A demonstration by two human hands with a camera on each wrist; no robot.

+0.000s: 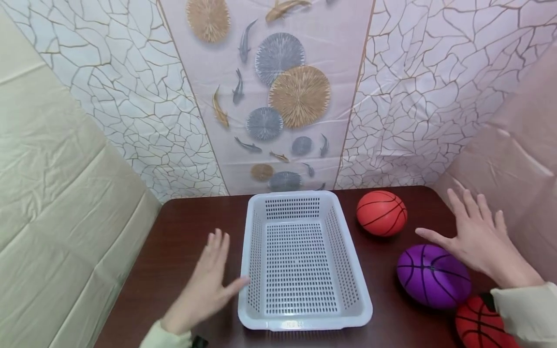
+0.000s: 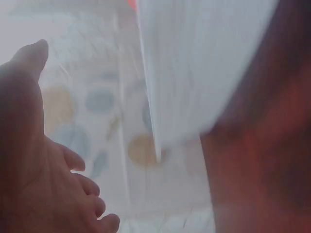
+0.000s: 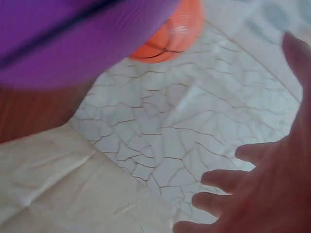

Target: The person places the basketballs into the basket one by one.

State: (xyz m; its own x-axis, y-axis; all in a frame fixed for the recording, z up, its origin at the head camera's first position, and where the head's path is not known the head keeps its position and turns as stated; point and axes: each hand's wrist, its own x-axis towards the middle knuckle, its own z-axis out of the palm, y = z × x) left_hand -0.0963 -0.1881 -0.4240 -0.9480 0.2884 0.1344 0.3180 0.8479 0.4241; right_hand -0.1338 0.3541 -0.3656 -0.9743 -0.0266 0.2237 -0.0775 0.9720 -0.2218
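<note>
A purple ball (image 1: 432, 278) with black lines lies on the right side of the dark table, below and left of my right hand (image 1: 483, 237). That hand is spread, thumb pointing left, and holds nothing. Part of the same ball fills the upper left of the right wrist view. My left hand (image 1: 206, 285) is raised at the left side of a white perforated plastic basket (image 1: 365, 309), fingers extended, its thumb overlapping the basket's rim in the head view. Nothing is in the basket. In the left wrist view, the blurred basket wall (image 2: 194, 63) stands to the right of the left hand.
A red ball (image 1: 382, 212) with black lines sits at the back right of the table. Another red ball (image 1: 483, 324) lies at the front right, partly hidden by my right sleeve. Patterned cloth (image 1: 400, 96) hangs behind the table, and beige padded panels (image 1: 56, 193) flank it.
</note>
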